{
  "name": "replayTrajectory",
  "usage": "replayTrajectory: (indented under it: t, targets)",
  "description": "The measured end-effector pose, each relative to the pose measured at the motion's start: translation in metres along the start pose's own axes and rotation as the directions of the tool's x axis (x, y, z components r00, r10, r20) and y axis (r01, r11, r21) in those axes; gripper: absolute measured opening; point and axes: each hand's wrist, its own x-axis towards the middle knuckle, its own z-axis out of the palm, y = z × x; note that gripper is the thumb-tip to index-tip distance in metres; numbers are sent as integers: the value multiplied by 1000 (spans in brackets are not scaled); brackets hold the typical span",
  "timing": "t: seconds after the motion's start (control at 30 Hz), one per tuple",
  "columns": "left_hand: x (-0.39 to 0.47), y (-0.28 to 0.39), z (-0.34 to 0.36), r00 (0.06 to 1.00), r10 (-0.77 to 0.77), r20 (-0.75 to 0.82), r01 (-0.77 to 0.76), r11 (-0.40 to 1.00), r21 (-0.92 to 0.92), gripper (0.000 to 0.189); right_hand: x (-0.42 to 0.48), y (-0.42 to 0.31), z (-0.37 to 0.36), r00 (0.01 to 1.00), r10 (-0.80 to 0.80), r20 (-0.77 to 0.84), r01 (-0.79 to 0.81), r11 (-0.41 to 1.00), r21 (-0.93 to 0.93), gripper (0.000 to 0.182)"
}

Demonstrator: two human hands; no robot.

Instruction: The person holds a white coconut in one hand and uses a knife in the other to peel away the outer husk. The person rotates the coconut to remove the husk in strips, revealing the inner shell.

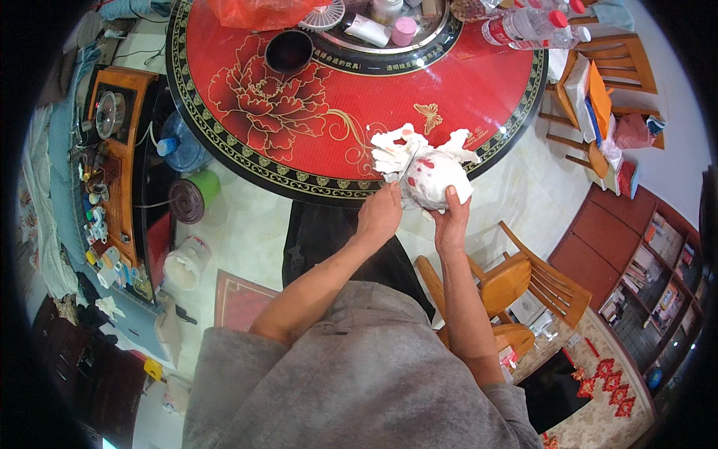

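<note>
A round white fruit, apparently a partly peeled pomelo (440, 182), is over the near edge of the round red table, with small red patches showing through its pith. My right hand (453, 216) grips it from below and the right, the thumb on its near side. My left hand (381, 213) is closed beside the fruit's left side, around what looks like a knife; its thin grey blade (406, 167) points away from me against the fruit. Torn white peel (392, 150) lies on the table beyond the blade, and another piece (461, 147) is behind the fruit.
On the table (348, 95) stand a black bowl (289, 51), a red plastic bag (261, 12), a pink-lidded container (404, 31) and several plastic bottles (521, 27). Wooden chairs (507, 280) are at my right. A green bin (196, 193) and a white bucket (186, 264) stand on the floor at left.
</note>
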Motion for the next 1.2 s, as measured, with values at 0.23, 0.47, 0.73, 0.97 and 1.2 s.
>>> replayTrajectory:
  t: [0.23,0.47,0.73,0.97,1.2]
  targets:
    - [-4,14,2,998,-48,50,46,998,41,41,-1,6,-3,999,-21,-32,21,1000,13,75]
    - [11,-52,23,985,149,83,-143,987,-76,38,4,6,-14,998,-28,51,23,995,96,73]
    - [1,16,-41,980,137,146,-154,982,111,46,5,5,-17,996,-23,87,15,996,92,72]
    - [24,26,-45,970,-11,242,-65,951,303,51,7,5,-16,996,-31,87,29,999,27,73]
    - [9,29,-48,973,32,229,-88,967,239,53,7,7,-21,996,-50,70,47,998,39,74]
